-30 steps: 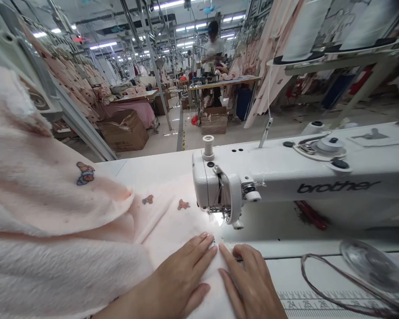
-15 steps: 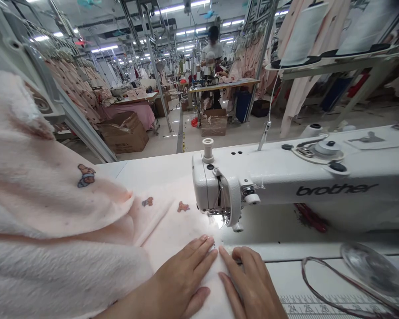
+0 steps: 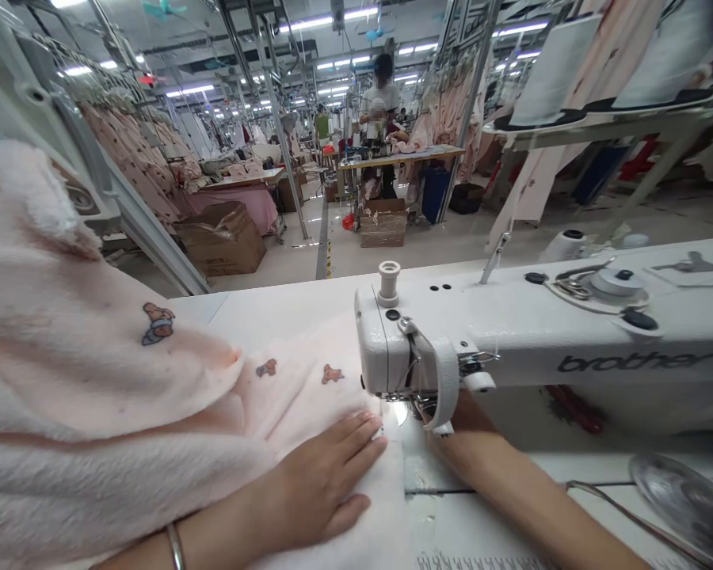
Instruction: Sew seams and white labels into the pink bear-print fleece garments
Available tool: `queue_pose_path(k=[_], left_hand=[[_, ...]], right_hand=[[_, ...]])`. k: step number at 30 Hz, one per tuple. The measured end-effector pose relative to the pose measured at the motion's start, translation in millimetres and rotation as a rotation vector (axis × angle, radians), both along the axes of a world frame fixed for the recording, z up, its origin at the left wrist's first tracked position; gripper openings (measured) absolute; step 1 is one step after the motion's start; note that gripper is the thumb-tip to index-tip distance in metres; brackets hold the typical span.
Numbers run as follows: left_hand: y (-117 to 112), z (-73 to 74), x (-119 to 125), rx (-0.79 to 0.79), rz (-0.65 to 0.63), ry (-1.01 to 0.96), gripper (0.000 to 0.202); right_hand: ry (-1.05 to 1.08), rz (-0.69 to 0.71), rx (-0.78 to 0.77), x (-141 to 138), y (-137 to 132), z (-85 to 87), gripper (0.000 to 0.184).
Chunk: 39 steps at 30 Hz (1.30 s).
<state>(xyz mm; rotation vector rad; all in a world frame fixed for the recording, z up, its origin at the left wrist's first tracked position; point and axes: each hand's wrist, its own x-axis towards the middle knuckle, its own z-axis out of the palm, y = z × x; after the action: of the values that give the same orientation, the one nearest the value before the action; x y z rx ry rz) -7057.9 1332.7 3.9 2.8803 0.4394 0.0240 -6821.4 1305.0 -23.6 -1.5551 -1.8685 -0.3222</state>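
Observation:
A white Brother sewing machine (image 3: pixel 547 340) stands across the table. Pale pink fleece fabric (image 3: pixel 112 412) with small bear prints lies piled at the left and runs under the machine head. My left hand (image 3: pixel 324 475) lies flat on the fabric, fingers stretched out toward the needle area (image 3: pixel 401 408). My right hand (image 3: pixel 460 423) has reached in behind the machine head, under the arm; its fingers are hidden by the machine. Only the wrist and forearm show.
A clear plastic piece with a cord (image 3: pixel 683 495) lies at the right near a printed ruler (image 3: pixel 469 562) on the table edge. Thread cones (image 3: pixel 550 67) stand on a rack behind. Cardboard boxes (image 3: pixel 226 237) and a person (image 3: pixel 383 103) at another table are farther off.
My right hand moved from lying beside the left on the fabric to reaching forward behind the presser foot. The left hand stayed flat on the fabric. The view shifted slightly.

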Motion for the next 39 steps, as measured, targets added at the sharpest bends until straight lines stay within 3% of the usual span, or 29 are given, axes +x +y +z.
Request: queue_pose_path(k=[4,7,28,39], left_hand=[[7,-2.8,-1,-0.026,0.001,-0.042,0.068],[8,-4.1,-1,-0.022,-0.002,-0.032,0.07],[14,-1.4,0,-0.003,0.021,-0.056,0.065],[20,0.4,2,0.025,0.002,-0.05,0.055]], right_hand=[[-0.064,0.057,-0.074,-23,-47,-14.1,0.053],[-0.076,0.049,-0.131,-35,-63,-24.1,0.057],[-0.022,0.02,-0.147,-41,-53,-36.7,0.058],[-0.055,0.005,-0.132,-40,-53,-29.3,0.058]])
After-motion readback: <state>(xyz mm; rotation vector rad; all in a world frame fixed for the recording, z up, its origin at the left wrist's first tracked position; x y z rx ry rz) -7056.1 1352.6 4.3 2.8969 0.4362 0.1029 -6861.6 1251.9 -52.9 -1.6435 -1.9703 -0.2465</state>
